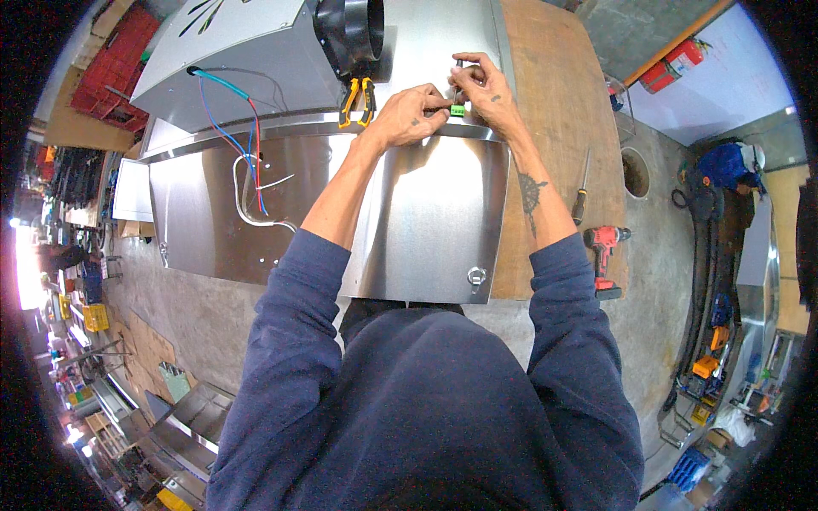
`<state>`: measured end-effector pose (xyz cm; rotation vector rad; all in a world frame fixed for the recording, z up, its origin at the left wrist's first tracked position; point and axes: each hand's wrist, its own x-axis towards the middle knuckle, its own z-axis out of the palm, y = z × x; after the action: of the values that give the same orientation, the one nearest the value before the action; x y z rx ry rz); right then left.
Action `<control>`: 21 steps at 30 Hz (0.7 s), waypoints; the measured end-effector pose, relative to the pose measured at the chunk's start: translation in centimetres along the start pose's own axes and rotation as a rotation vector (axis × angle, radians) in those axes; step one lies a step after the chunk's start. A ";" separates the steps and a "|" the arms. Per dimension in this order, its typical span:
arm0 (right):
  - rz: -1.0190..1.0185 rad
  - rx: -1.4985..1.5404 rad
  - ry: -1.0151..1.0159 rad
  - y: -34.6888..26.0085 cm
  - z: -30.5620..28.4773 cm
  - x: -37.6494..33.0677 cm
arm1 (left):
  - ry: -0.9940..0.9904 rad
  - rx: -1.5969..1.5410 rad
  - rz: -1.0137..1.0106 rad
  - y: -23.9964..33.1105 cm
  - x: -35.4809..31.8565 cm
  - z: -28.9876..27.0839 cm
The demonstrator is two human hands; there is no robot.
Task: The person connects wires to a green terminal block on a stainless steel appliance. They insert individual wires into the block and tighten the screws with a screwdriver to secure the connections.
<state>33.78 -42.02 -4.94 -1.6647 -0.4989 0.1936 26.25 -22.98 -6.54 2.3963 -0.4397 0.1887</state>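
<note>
Shiny grey metal sheet box (426, 221) lies on brown wooden worktop (554, 128). Red, blue, white wires (247, 162) hang out of hole in box top. Both arms stretch forward. Left hand (409, 115) and right hand (486, 89) meet at far edge, fingers pinched together on small green plastic plug (457, 110). Yellow-handled pliers (358, 100) rest just beside left hand. Red drill (603, 255) sits at right.

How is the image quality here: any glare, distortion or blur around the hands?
Head view: strong fisheye bending with a black rim; soft glare on the shiny sheet-metal panel; blown-out daylight at far left; left hand and right hand at the small green connector stay fairly sharp.
</note>
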 end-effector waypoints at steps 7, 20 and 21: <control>-0.053 0.198 -0.039 0.7 -0.2 0.0 | -0.011 -0.014 0.015 0.3 0.0 -0.3; -0.002 0.027 -0.038 0.2 -0.3 -0.1 | -0.009 -0.009 -0.027 0.3 0.0 -0.2; -0.003 -0.031 -0.024 0.0 -0.1 -0.1 | -0.008 -0.008 -0.022 0.3 -0.1 -0.2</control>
<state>33.72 -42.13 -4.92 -1.6935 -0.5247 0.2054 26.09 -23.01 -6.24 2.3939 -0.4162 0.1675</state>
